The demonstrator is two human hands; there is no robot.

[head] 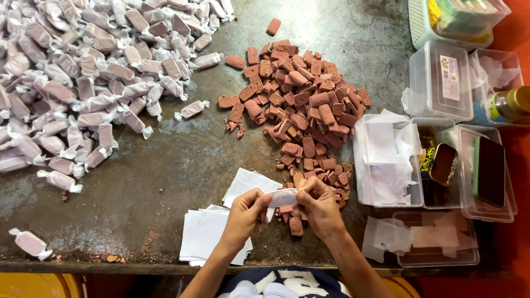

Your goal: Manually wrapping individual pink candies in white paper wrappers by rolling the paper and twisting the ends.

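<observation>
Over table edge, left hand (245, 207) and right hand (319, 205) pinch wrapped candy (282, 197) ends

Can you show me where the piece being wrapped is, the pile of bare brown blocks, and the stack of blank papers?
piece being wrapped (282, 197), head view, middle of its white wrapper.
pile of brown blocks (301, 105), head view, centre of the heap.
stack of papers (204, 234), head view, top sheet.

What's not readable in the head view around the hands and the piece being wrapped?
- Piece inside the white wrapper: covered by paper and the fingers of the left hand and right hand.
- Paper stack: partly under the left hand.
- Wrapped pile: cut off by the top and left edges.
- Box label: too small.
</observation>
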